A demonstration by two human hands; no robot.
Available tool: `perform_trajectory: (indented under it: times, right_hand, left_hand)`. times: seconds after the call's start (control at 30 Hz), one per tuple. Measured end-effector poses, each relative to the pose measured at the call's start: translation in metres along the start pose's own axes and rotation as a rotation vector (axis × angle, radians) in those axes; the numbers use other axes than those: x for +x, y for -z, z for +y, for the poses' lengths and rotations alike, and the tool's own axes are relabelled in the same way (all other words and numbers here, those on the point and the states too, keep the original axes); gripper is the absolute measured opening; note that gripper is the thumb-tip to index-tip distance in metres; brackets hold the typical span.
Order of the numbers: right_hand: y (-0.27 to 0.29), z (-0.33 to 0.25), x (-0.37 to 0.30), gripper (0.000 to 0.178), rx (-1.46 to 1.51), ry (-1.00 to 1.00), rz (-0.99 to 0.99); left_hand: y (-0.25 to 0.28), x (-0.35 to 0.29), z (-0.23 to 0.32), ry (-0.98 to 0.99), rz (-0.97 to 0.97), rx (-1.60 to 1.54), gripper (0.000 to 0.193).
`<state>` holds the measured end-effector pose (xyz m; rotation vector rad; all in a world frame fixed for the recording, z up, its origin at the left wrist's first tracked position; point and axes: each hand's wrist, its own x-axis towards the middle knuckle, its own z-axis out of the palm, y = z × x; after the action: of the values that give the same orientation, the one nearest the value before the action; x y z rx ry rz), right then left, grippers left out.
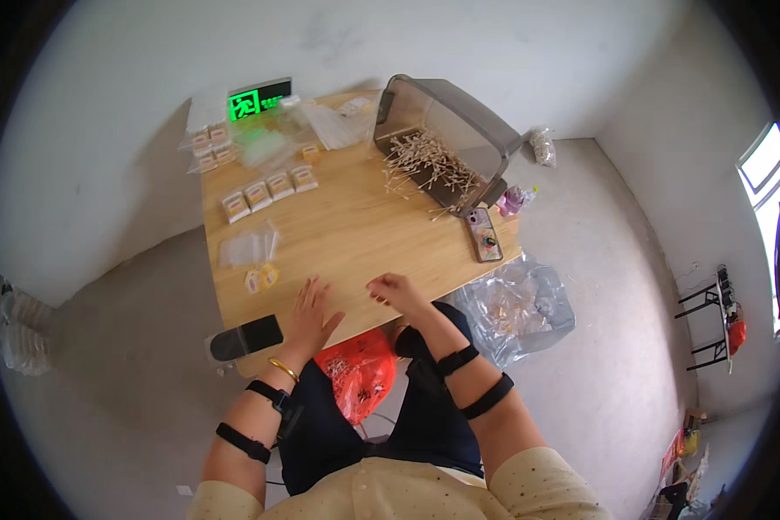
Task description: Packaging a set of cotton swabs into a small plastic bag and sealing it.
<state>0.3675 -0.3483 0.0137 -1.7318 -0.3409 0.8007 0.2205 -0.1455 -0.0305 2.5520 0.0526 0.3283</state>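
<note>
Near the front edge of the wooden table (347, 238), my left hand (314, 310) rests with its fingers stretched and apart, holding nothing. My right hand (396, 292) hovers beside it at the edge, fingers curled together; whatever they may hold is hidden. Closest to my left hand lie small yellow-and-white cards (261, 278), and past them a stack of clear plastic bags (250, 247). Beyond these several white packs (269, 192) stand in a slanted row. A grey see-through bin (459, 113) lies tipped on its side at the far right, cotton swabs (429, 163) heaped inside and spilling out.
A phone (484, 236) lies by the bin; a flat black object (247, 338) sits at the left corner. More packs (210, 147), clear bags (329, 126) and a green lit exit sign (260, 100) are at the back. A red bag (355, 373) and a lined bin (520, 308) stand below the edge.
</note>
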Motion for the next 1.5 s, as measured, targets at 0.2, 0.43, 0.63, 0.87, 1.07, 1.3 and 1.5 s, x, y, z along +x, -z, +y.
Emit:
perform_trajectory:
  times: [0.2,0.43,0.63,0.87,1.07,1.3,1.5]
  right_hand:
    - [0.104,-0.009,0.072,0.022,-0.091,0.154,0.372]
    - [0.199,-0.043,0.191,0.035,-0.672,0.201,0.588]
    - [0.24,-0.084,0.266,0.055,-0.988,0.109,0.757]
    - [0.26,-0.107,0.314,0.066,-0.912,-0.107,0.693]
    - [0.244,-0.114,0.331,0.078,-0.856,-0.168,0.571]
    - [0.217,-0.11,0.314,0.082,-0.972,-0.144,0.547]
    - [0.155,-0.081,0.269,0.069,-0.992,0.022,0.507]
  left_hand:
    - [-0.026,0.027,-0.002,-0.002,0.11,0.279,0.074]
    - [-0.017,0.03,0.006,0.104,-0.026,0.24,0.074]
    - [-0.015,0.037,0.011,0.145,-0.097,0.225,0.078]
    - [-0.018,0.035,0.007,0.152,-0.141,0.221,0.08]
    - [-0.015,0.036,0.009,0.174,-0.165,0.215,0.08]
    - [-0.018,0.037,0.01,0.161,-0.147,0.206,0.079]
    - [-0.018,0.031,0.007,0.161,-0.111,0.251,0.08]
